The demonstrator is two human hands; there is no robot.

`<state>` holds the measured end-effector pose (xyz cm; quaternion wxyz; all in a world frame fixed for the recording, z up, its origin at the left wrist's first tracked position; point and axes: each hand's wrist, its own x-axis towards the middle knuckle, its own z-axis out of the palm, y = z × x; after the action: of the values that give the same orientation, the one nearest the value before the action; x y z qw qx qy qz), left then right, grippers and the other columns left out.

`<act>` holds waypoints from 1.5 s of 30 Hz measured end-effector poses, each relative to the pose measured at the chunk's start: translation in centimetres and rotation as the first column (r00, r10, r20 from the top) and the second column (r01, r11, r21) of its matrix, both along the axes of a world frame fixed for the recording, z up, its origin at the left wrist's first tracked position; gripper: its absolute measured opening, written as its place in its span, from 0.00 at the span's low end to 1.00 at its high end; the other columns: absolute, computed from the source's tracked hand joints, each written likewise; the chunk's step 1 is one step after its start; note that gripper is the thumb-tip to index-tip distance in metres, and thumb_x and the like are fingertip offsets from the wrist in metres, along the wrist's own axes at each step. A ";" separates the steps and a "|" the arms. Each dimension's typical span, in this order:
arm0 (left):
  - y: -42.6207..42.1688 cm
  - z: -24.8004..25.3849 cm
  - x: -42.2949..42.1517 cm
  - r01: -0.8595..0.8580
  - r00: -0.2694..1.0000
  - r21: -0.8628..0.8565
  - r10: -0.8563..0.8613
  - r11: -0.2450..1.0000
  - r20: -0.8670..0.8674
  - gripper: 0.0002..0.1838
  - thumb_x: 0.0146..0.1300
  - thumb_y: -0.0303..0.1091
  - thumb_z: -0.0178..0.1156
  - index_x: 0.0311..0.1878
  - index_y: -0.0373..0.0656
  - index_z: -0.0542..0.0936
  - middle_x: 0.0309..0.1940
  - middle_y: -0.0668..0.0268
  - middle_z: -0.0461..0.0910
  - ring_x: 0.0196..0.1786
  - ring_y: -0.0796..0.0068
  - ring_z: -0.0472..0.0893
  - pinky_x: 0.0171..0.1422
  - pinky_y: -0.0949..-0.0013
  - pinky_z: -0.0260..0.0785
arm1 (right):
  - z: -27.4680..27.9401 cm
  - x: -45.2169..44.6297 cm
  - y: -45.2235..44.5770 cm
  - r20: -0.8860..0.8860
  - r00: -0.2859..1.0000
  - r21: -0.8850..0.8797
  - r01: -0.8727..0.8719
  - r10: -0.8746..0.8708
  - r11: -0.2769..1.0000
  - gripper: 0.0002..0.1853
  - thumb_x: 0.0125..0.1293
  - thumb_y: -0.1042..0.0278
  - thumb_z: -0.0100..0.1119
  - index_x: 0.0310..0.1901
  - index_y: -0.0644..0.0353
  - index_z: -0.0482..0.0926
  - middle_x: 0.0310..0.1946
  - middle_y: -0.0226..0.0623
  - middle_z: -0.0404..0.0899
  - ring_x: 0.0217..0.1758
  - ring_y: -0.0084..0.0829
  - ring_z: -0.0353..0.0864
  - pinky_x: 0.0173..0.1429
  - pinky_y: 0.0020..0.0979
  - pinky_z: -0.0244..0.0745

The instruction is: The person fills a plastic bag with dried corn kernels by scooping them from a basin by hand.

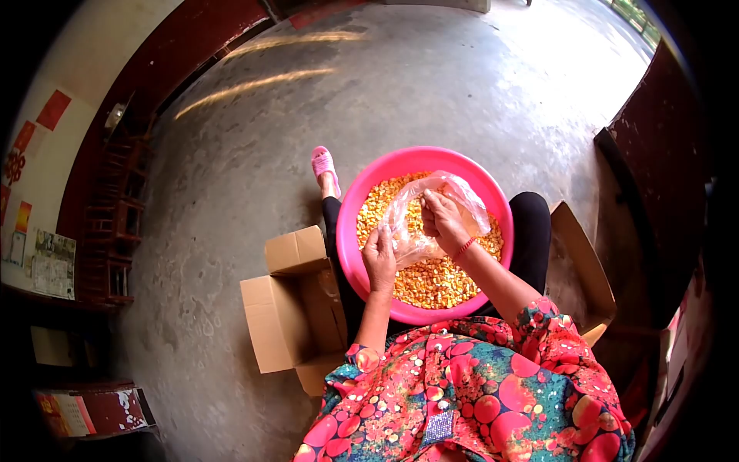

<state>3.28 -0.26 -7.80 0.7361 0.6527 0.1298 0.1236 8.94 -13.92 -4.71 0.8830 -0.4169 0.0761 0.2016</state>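
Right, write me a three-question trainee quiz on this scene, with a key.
1. What do the left hand and right hand both hold over the pink basin?
2. True or false: the pink slipper lies inside a cardboard box.
3. The red wristband is worn on the person's: A, left; B, right; C, both sides?

Key:
1. A clear plastic bag.
2. False; it is on a foot.
3. B.

Floor (223, 177) | grey, stained | on it: open cardboard box (267, 316), partly hidden second box (579, 250), pink slipper (322, 161)
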 end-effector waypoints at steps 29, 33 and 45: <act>0.0 -0.6 0.0 -0.012 1.000 -0.019 0.012 1.000 -0.007 0.15 0.66 0.42 0.51 0.39 0.39 0.79 0.18 0.80 0.65 0.19 0.92 0.59 0.21 0.83 0.51 | -5.2 -8.1 0.8 0.416 0.198 -0.907 0.153 0.887 0.391 0.09 0.58 0.60 0.52 0.35 0.54 0.79 0.35 0.35 0.75 0.46 0.37 0.72 0.51 0.39 0.65; 0.0 -0.4 -0.1 -0.020 0.999 -0.022 0.019 1.000 -0.026 0.15 0.66 0.42 0.51 0.39 0.39 0.79 0.18 0.80 0.66 0.19 0.92 0.59 0.21 0.83 0.51 | -5.9 -7.9 1.1 0.446 0.089 -0.830 0.414 0.891 0.374 0.11 0.60 0.58 0.50 0.37 0.53 0.77 0.37 0.35 0.73 0.44 0.35 0.71 0.49 0.37 0.64; 0.1 -0.2 -0.1 -0.015 1.000 -0.008 0.015 1.000 -0.007 0.15 0.66 0.43 0.51 0.38 0.40 0.79 0.18 0.79 0.67 0.19 0.92 0.60 0.21 0.84 0.53 | -5.5 -8.3 0.7 0.226 0.169 -0.957 0.221 0.959 0.187 0.14 0.62 0.58 0.47 0.25 0.58 0.73 0.20 0.44 0.76 0.24 0.45 0.76 0.31 0.44 0.71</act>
<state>3.17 -0.21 -8.02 0.7374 0.6491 0.1380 0.1262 0.59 -13.26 -10.18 0.2268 -0.8384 -0.4753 0.1406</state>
